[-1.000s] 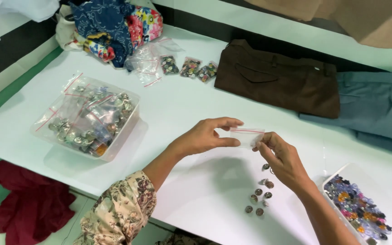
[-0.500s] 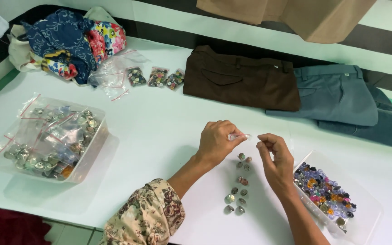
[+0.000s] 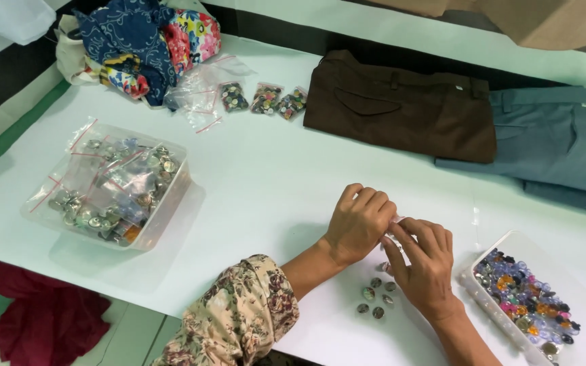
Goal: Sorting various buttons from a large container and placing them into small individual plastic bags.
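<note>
1. A small clear plastic bag point(image 3: 396, 224), mostly hidden, is pinched between the two hands just above the white bench point(image 3: 272, 183), near its front edge.
2. The left hand point(image 3: 359, 224) is seen with its fingers curled closed over the bag; a floral sleeve point(image 3: 239, 318) covers that forearm.
3. The right hand point(image 3: 425, 261) is pressed against the left, its fingers bent and gripping the same bag from the other side.
4. A loose cluster of small round buttons point(image 3: 376, 298) is laid on the bench just beneath the hands.
5. A clear tray of coloured buttons point(image 3: 527, 301) is set just beside the right hand, at the bench's right end.
6. A clear tub of bagged metallic buttons point(image 3: 113, 186) is placed well apart on the left.
7. Three small filled bags point(image 3: 264, 98) and empty clear bags are seen at the far side, near a heap of patterned fabric point(image 3: 144, 44).
8. Folded brown trousers point(image 3: 401, 105) and grey-blue trousers point(image 3: 551, 146) are laid side by side at the back, overlapping slightly.
9. A dark red cloth point(image 3: 42, 318) is seen lying below the bench.
</note>
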